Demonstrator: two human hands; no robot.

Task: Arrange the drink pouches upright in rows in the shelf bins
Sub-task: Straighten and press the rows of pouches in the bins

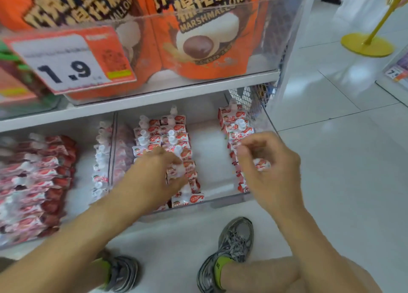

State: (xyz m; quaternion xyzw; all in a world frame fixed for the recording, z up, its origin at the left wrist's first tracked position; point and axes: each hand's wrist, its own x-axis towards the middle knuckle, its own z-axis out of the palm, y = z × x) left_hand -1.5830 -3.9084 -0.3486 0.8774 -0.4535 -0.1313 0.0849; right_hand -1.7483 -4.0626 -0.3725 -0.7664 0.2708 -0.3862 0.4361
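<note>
Red-and-white drink pouches with clear caps stand in rows inside a clear shelf bin [220,199] on the bottom shelf. Two rows [167,136] run down its left half and one row [237,125] runs along its right wall, with a bare strip between them. My left hand [154,178] reaches into the bin with its fingers spread over the front pouches of the left rows. My right hand [265,167] hovers over the right row and pinches the top of a pouch [261,163] between thumb and fingers.
A second bin [111,151] to the left holds a pile of darker red pouches [35,182] and one standing row. Orange marshmallow bags [205,32] and a 1.9 price tag [66,61] hang overhead. My shoes [234,248] stand on the white floor; a yellow stand base [366,44] sits far right.
</note>
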